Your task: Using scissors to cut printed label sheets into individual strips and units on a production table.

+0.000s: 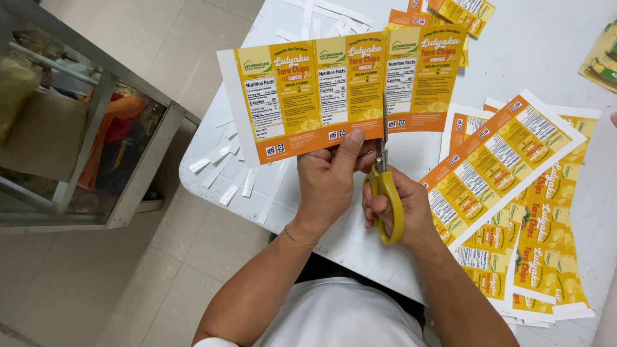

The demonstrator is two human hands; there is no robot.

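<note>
Label strip (344,90), yellow and orange, four printed panels side by side, held up flat over the near edge of a white table (553,51). Pinched at its lower edge by the left hand (328,183): thumb pressed on the printed face near the bottom orange band, other fingers curled behind the sheet, out of sight. Just right of that hand, the right hand (402,209), fingers closed through the yellow loops of a pair of scissors (384,173). Blades pointing straight up, slightly parted, biting into the strip's lower edge on the seam between the third and fourth panels, just beside the left thumb. Thin bracelet (299,241) on the left wrist.

Further right on the table, a loose stack of uncut label sheets (514,193) of the same design, fanned at angles. Left of the hands, narrow white paper offcuts (225,173) scattered along the table's rounded corner. Beyond the strip, more cut labels (459,13) at the far edge of the table. Far left, on the tiled floor, a metal-framed glass cabinet (83,128).
</note>
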